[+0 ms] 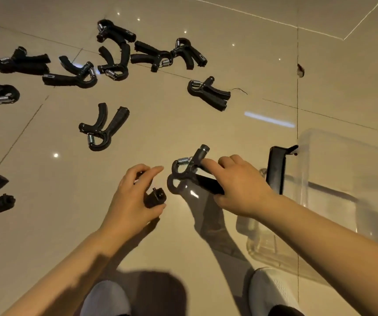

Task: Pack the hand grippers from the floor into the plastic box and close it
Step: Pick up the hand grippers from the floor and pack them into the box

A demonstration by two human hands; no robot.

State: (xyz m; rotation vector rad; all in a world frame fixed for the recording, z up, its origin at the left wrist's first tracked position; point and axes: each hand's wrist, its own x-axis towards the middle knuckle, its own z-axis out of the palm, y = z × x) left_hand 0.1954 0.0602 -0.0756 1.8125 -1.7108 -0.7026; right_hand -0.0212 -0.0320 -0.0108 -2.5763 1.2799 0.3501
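Beige floor tiles (206, 124) carry many black hand grippers (104, 127) across the upper left of the frame. Right hand (240, 185) has its grip curled around one hand gripper (190, 172) at the centre, left hand (135, 197) has its grip around another gripper (156, 198). Clear plastic box (343, 190) stands at the right.

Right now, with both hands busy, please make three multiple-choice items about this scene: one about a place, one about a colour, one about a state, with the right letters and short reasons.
1. Where is the plastic box?
A. at the person's right
B. at the far left
C. between the shoes

2. What colour are the handles of the hand grippers on the floor?
A. red
B. black
C. white

3. What is the right hand doing?
A. resting flat on the floor
B. hanging idle
C. holding a hand gripper

Answers:
1 A, the clear box stands beside the right arm.
2 B, every handle looks black.
3 C, its fingers grip one handle; the left hand holds another black piece.
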